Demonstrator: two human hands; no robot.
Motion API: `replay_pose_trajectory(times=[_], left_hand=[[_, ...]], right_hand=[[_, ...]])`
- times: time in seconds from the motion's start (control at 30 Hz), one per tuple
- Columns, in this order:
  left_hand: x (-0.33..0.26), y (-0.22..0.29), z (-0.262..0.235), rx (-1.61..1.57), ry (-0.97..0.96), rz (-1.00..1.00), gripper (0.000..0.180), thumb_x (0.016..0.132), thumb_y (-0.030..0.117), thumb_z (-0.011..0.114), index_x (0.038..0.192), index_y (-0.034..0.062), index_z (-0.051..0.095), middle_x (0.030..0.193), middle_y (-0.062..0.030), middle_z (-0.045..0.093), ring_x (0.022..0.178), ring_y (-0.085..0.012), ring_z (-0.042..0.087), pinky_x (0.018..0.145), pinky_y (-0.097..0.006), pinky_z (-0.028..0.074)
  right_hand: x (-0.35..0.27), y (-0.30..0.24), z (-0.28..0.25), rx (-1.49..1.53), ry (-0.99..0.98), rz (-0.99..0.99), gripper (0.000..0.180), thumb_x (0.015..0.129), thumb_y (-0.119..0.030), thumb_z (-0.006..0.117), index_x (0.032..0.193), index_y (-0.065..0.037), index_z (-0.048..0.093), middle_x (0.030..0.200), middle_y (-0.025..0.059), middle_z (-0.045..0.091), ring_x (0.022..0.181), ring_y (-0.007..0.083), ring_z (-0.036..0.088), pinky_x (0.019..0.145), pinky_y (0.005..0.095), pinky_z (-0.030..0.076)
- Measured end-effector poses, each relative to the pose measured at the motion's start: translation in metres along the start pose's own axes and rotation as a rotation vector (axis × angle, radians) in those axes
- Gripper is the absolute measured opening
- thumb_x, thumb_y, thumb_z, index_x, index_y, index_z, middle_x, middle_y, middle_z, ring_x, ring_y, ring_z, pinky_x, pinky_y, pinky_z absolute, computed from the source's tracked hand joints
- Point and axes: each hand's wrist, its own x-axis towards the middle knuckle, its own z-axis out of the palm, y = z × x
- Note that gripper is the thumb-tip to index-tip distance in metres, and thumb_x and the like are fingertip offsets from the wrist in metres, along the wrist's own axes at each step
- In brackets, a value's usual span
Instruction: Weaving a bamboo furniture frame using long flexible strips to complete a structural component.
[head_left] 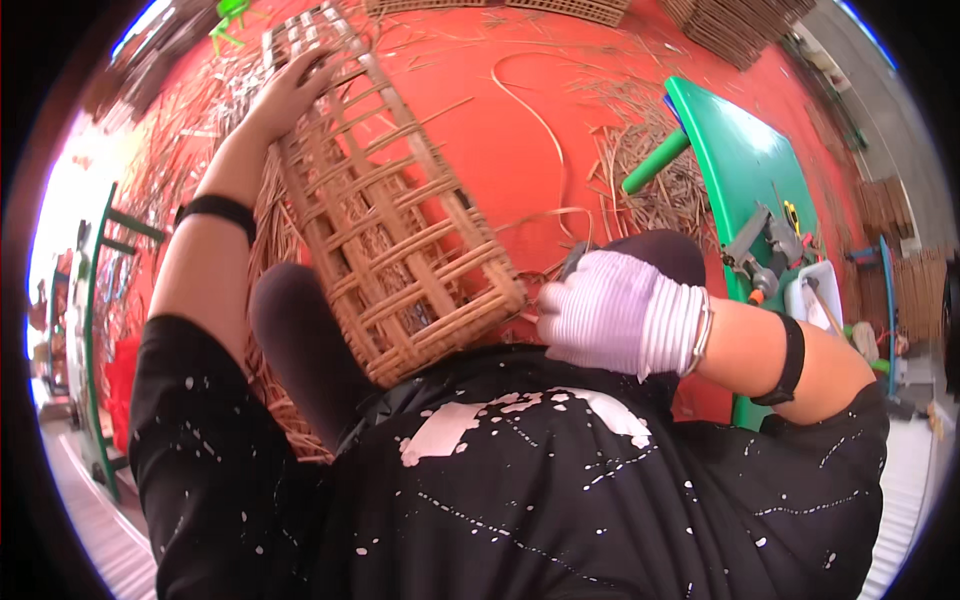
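A long openwork basket (400,270) of woven brown strips lies slanted between my knees, its near end against my lap. My bare left hand (290,95) grips the basket's edge toward the far end, fingers bent over the slats. In a white and lilac striped glove, my right hand (610,310) is closed just right of the basket's near corner. A small dark grey piece shows behind its knuckles; what the fist holds is hidden. One loose strip (545,215) curves over the red floor near that hand.
To the right stands a green table (745,150) with a grey tool (755,245) and a white bin (815,295) on it. Cut strips (650,175) lie heaped by its leg, more at the left. Woven panels (735,30) are stacked at the back. A green frame (90,330) stands left.
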Motion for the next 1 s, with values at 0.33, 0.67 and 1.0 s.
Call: replay_pose_trajectory(times=[0.33,0.67,1.0], left_hand=[[-0.005,0.031,-0.001,-0.149,-0.055,-0.089,0.044,0.092,0.025,0.052,0.13,0.0045,0.044,0.126,-0.0109,0.049,0.116,-0.0172,0.045,0.099,-0.029,0.035],[-0.008,0.049,-0.003,-0.183,-0.046,-0.183,0.045,0.094,0.022,0.049,0.132,0.0006,0.041,0.13,-0.0129,0.046,0.123,-0.0186,0.041,0.103,-0.03,0.03],[-0.011,0.047,-0.002,-0.164,-0.009,-0.138,0.043,0.093,0.021,0.051,0.13,0.0001,0.042,0.131,-0.0132,0.046,0.123,-0.019,0.041,0.103,-0.03,0.03]], right_hand=[[0.049,0.115,0.055,0.572,0.073,0.241,0.028,0.079,-0.037,0.055,0.087,-0.012,0.065,0.088,0.009,0.064,0.079,0.0281,0.062,0.073,0.0379,0.048],[0.224,0.137,0.12,1.826,0.201,0.743,0.047,0.085,-0.05,0.052,0.094,-0.006,0.061,0.074,0.0043,0.064,0.06,0.0134,0.061,0.052,0.027,0.046],[0.258,0.117,0.147,1.403,0.827,0.658,0.033,0.08,-0.04,0.061,0.09,-0.008,0.065,0.087,0.0119,0.062,0.076,0.0234,0.061,0.067,0.0373,0.048]])
